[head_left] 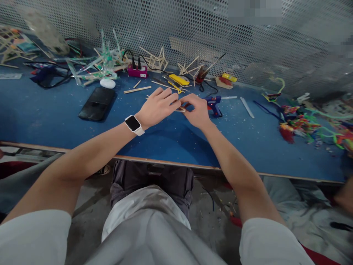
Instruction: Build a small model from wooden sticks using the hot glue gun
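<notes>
Nearest to us, well to the left of the blue glue gun (214, 105) and nearer than it, a white watch (134, 124) sat on the left wrist. Just to the left of that glue gun, we saw the right hand (197, 111) with its thumb and fingers closed on a small wooden piece (180, 109), low over the blue tabletop (171, 141). Farther left of the gun, the left hand (160, 107) bent its fingers over the same piece; its underside was hidden, so we could not tell whether it gripped. Well left of the gun lay a black phone (97, 104), and beyond it a white oval object (107, 83). Farther back than the gun and to its left, we made out a yellow cutter (179, 80), then a purple power strip (134, 72) with plugs in it, and a stick frame (157, 59). Behind the gun and all these stood a perforated metal panel (193, 33).
</notes>
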`<state>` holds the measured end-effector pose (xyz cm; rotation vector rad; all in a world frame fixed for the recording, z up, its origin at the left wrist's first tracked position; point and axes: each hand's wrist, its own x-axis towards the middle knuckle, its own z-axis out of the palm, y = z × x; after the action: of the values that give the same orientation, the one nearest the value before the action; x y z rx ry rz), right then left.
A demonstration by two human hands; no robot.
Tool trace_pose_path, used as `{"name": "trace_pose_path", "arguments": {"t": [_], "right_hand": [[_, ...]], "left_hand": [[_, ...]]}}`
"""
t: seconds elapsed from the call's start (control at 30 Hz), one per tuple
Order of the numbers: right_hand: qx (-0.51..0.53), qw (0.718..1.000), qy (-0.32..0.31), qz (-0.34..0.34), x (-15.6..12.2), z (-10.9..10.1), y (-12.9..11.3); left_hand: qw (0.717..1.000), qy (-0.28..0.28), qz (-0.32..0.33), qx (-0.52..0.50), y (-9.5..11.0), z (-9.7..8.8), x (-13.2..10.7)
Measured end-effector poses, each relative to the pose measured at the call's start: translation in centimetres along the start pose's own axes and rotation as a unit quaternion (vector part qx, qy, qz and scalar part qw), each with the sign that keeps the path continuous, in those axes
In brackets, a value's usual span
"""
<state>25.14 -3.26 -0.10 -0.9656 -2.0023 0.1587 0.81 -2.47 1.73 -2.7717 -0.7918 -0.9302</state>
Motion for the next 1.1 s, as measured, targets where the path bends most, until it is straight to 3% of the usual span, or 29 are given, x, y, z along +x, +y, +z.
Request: {"name": "trace_pose_path", "arguments": {"t": [0.27, 0.53, 0.73, 0.83, 0.97, 1.1], "right_hand": [[-0.024, 0.999, -0.028, -0.018, 0.3, -0.2, 0.6], [0.019, 0.999, 0.01, 0.031, 0.4, -0.1, 0.7], [0.06, 0.992, 0.043, 0.101, 0.3, 0.2, 1.6], [0.086, 0.986, 0.045, 0.132, 0.3, 0.4, 2.3], [0.12, 0.98, 0.058, 0.146, 0.2, 0.8, 3.0], [0.122, 0.979, 0.05, 0.156, 0.1, 1.1, 3.1]], "left_hand": [[1.0, 0.025, -0.003, 0.004, -0.3, 0.8, 0.0], [0.994, 0.058, -0.074, -0.045, -1.9, 1.2, -0.2], [0.989, 0.07, -0.106, -0.07, -4.0, 3.3, -0.6], [0.989, 0.046, -0.137, -0.044, -5.4, 4.0, -1.2], [0.978, 0.007, -0.208, -0.001, -8.1, 3.5, -2.2], [0.961, -0.083, -0.262, 0.017, -9.7, 2.8, -2.5]]}}
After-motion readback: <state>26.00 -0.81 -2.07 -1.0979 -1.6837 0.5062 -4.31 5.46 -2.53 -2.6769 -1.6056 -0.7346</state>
